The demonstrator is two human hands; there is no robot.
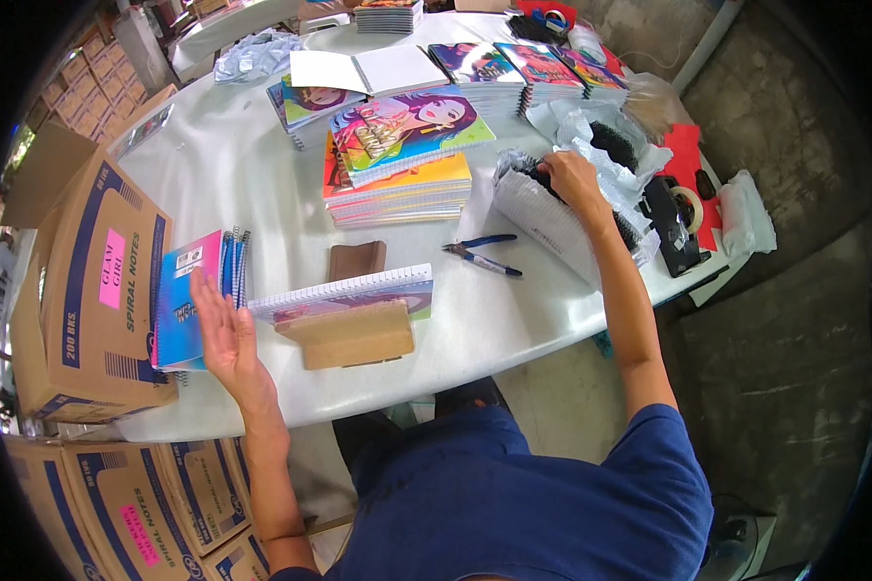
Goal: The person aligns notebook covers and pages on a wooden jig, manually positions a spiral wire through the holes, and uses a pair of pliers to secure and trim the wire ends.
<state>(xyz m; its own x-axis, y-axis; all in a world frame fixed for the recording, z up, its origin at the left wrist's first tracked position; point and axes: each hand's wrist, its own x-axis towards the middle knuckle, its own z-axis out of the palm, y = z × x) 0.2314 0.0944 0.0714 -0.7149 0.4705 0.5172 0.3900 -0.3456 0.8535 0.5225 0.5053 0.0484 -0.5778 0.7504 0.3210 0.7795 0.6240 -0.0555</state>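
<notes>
My left hand (227, 341) is open, fingers stretched out, at the blue and pink spiral notebooks (179, 300) standing against a carton; whether it touches them I cannot tell. Beside it, a notebook without a coil in its punched edge (349, 290) stands on its side in a brown cardboard holder (354, 337). Over on the right, my right hand (574, 184) has its fingers curled into a bundle of black binding coils (528, 176) in a pale wrapper (552, 232). Its fingertips are partly hidden among the coils. Cutting pliers (482, 255) with blue and black handles lie between my hands.
A big open carton (97, 290) stands at the left; more cartons (136, 504) are stacked below. Notebook stacks (397, 194) rise mid-table, others (543, 73) behind. A black tape dispenser (670, 228) sits near the right edge. A brown block (357, 259) lies behind the holder.
</notes>
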